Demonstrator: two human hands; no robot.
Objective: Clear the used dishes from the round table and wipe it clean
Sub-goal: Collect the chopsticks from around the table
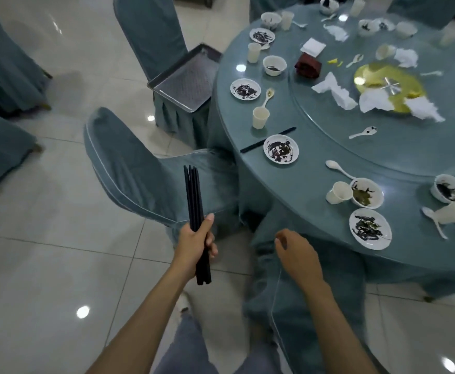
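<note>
Left grip (198, 247): closed round a bundle (194, 201) of black chopsticks, thumb across the front; the sticks stand upright, with ends showing above and below the fist.
Right grip (296, 252): holds nothing; fingers loosely curled, palm down, over a chair back (288, 306).
Worktop (302, 171): round, under teal cloth; ahead and to the right of both grips, its edge just beyond the right grip.
Loose pair (268, 140): black chopsticks lying flat near the worktop edge, well ahead of the right grip, apart from the bundle.
Mid plate (281, 149): small, white, dark-smeared; just beside the loose pair.
Near plate (370, 228): same kind; right of the right grip, the closest dish to it.
Bowl (366, 194): white, greenish leftovers inside; just beyond the near plate.
Cup (338, 192): pale, tipped over, touching the bowl on the side nearer the grips.
Spoon (338, 168): white, beyond the cup.
Turntable (356, 147): glass disc at the worktop's middle, far from both grips; carries crumpled napkins (334, 90).
Tray (185, 79): metal, on a chair seat far ahead of the left grip, beside the worktop edge.
Near chair (129, 168): teal cover; directly beyond the left grip, behind the bundle.
Floor (45, 252): pale glossy tiles under and left of the left grip.
</note>
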